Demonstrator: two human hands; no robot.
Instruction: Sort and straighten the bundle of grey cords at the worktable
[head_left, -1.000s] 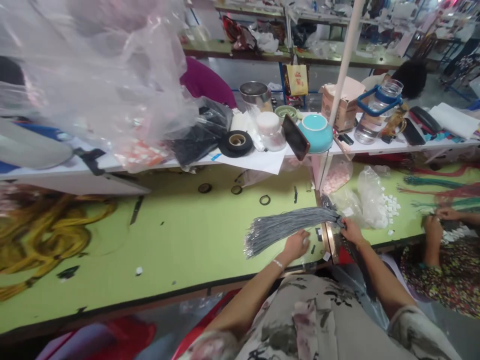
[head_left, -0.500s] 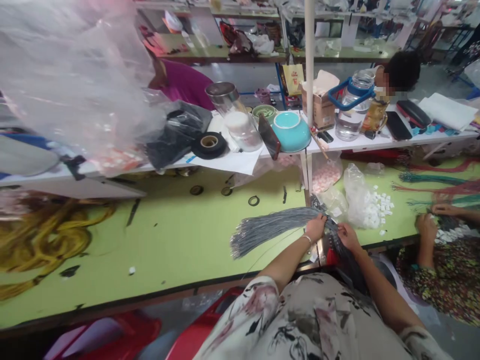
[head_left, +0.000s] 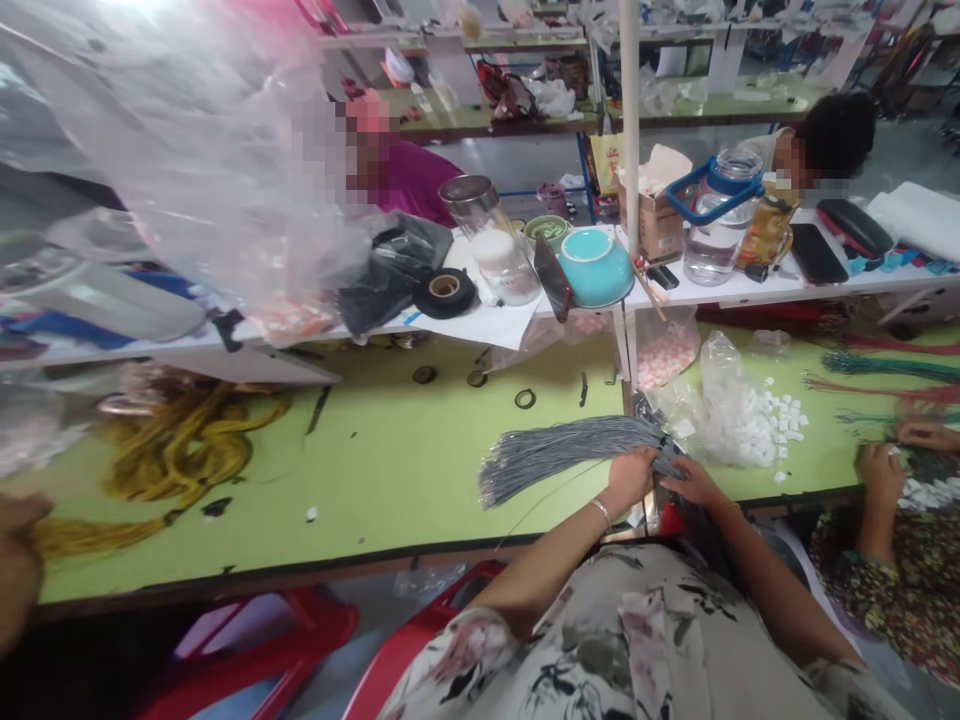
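One grey cord bundle [head_left: 562, 448] fanned leftward on green table [head_left: 360, 470], left hand [head_left: 631, 474] gripping its gathered end, right hand [head_left: 688, 482] pinching cords just beside, white pieces [head_left: 780, 420] and plastic bag [head_left: 724, 415] near, co-worker's hands [head_left: 881, 470] well apart

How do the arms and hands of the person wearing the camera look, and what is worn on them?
Both forearms are bare, without gloves. The left hand has a thin silver bangle at the wrist. The right hand shows no ring or watch that I can see. The upper arms are covered by short sleeves of a pale grey floral garment with dark leaf prints and pink patches.
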